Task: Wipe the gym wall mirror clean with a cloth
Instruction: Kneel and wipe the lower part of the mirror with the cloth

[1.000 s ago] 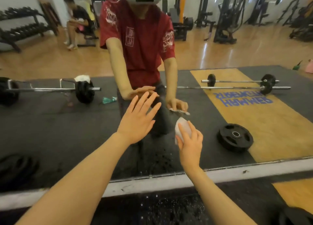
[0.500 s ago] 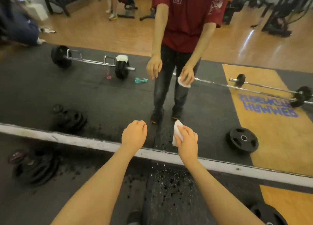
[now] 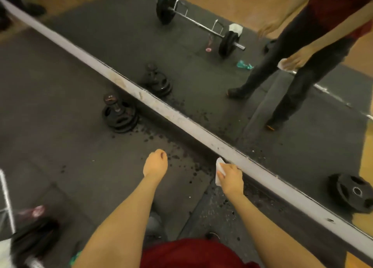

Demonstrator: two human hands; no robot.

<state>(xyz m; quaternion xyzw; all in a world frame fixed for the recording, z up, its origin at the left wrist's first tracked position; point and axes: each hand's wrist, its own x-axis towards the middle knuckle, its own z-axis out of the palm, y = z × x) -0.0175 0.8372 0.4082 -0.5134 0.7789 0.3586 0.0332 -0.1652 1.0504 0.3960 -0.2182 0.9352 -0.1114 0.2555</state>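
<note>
Head view: looks steeply down at the foot of the wall mirror (image 3: 201, 51) and the dark rubber floor (image 3: 50, 106).
Mirror base: a pale strip (image 3: 177, 120) runs diagonally from upper left to lower right.
Surroundings: a stack of weight plates (image 3: 120, 117) lies on the floor near the strip; dark specks are scattered between the stack and the hands.
Reflection: shows a barbell (image 3: 201, 25), a single plate (image 3: 352, 195) and the person's legs.
Cloth (image 3: 219, 172): white, just beside the strip, low on the wall.
Right hand (image 3: 231, 179): fingers curled round the cloth, arm extended forward.
Left hand (image 3: 155, 162): loosely curled, holding nothing, above the floor, apart from the mirror.
</note>
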